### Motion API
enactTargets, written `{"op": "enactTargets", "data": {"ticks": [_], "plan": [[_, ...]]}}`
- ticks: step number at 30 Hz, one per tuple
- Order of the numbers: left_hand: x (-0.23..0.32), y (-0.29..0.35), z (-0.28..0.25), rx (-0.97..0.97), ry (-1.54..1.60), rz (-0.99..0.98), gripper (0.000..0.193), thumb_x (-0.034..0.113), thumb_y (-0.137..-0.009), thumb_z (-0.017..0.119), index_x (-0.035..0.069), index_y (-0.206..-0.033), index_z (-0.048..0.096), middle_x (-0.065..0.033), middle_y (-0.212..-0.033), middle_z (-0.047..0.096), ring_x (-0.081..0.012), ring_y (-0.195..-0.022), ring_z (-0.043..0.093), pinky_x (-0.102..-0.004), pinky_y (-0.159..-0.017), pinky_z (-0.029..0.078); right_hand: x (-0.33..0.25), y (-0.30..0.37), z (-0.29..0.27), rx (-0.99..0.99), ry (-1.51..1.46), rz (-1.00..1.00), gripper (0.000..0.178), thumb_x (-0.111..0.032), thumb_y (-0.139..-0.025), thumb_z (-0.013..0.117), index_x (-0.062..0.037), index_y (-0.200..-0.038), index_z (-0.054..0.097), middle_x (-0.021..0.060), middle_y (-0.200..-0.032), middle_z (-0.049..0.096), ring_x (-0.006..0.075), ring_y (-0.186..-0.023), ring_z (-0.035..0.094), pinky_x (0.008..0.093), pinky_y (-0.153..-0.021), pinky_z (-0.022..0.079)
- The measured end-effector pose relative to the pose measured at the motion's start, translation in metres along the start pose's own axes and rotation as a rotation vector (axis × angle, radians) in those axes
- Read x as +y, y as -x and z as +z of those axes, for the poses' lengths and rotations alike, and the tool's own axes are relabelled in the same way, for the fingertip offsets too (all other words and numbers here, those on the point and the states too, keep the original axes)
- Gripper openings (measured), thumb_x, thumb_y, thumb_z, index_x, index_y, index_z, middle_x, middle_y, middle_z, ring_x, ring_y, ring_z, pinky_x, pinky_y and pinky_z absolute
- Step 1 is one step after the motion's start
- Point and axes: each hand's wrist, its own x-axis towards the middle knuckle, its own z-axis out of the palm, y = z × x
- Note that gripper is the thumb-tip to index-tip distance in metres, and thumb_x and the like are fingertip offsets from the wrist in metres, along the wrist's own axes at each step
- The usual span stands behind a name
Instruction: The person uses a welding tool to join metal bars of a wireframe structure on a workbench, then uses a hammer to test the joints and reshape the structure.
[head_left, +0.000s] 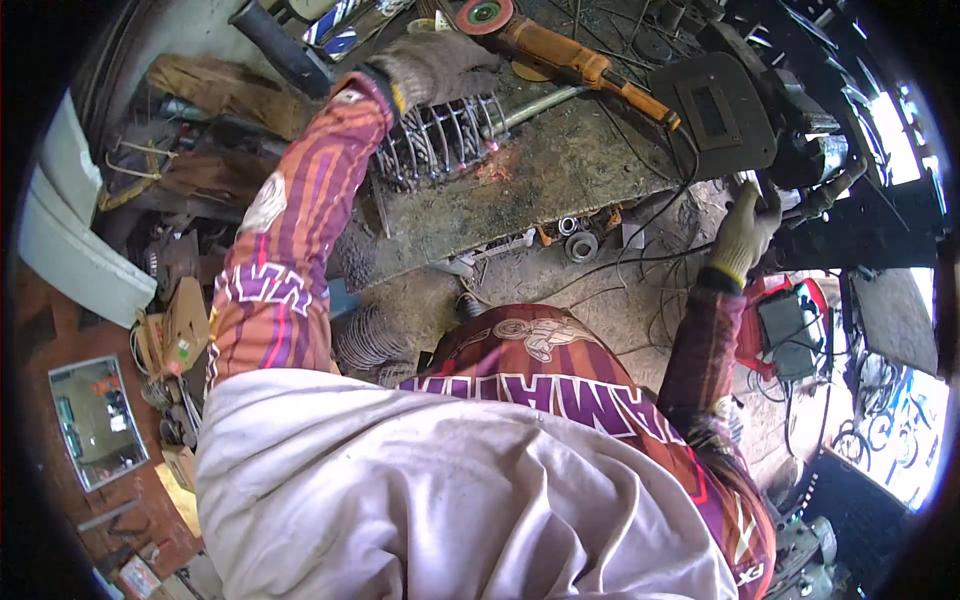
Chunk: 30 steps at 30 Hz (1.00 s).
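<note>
My left hand (437, 68), in a dark grey knit glove, is closed over the far edge of a cage of curved metal rods (437, 140). Pinkish glowing spots show along the cage's near right side. A metal pipe (540, 110) runs out from the cage to the right. The cage lies on a worn, dirty workbench (580, 165). Off the bench's right end, my right hand (748, 232), in a pale knit glove, is closed beside a dark cable. What lies in its fingers, I cannot make out.
An orange angle grinder (565, 55) lies across the bench's far side. A dark welding mask (712, 112) is at its right end. Cables cross the floor below, near metal rings (580, 246). A red-framed machine (785, 325) stands at right, and wire coils (372, 338) lie near my left elbow.
</note>
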Motion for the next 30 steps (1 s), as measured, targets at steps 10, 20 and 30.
{"op": "enactTargets", "data": {"ticks": [10,20,30], "plan": [[-0.071,-0.067,0.06,-0.021,0.358,0.468,0.054,0.058,-0.093,0.057,0.006,-0.103,0.071,-0.0158,-0.093,0.069,-0.0323,-0.089,0.066,-0.0423,-0.082,0.051,0.08,0.129,-0.04,-0.104,-0.399,-0.033,0.046,-0.023,-0.1,0.06,0.0005,-0.137,0.048,0.0104,-0.122,0.059,0.0174,-0.105,0.061,0.0308,-0.086,0.053],[-0.038,-0.02,-0.017,-0.261,0.213,0.292,0.053,0.054,-0.096,0.055,0.004,-0.09,0.072,-0.0151,-0.073,0.067,-0.0293,-0.062,0.059,-0.0419,-0.065,0.05,0.068,0.149,-0.023,-0.24,-0.489,0.063,0.035,-0.023,-0.102,0.057,-0.0005,-0.129,0.056,0.0063,-0.106,0.063,0.0133,-0.09,0.062,0.0291,-0.08,0.052],[0.007,-0.023,-0.011,-0.402,-0.08,0.467,0.064,0.064,-0.092,0.052,0.004,-0.087,0.074,-0.0177,-0.076,0.068,-0.0338,-0.067,0.062,-0.0454,-0.068,0.051,0.062,0.146,-0.002,-0.395,-0.49,0.079,0.034,-0.023,-0.102,0.056,-0.0002,-0.128,0.058,0.007,-0.104,0.065,0.0115,-0.088,0.062,0.0273,-0.078,0.052]]}}
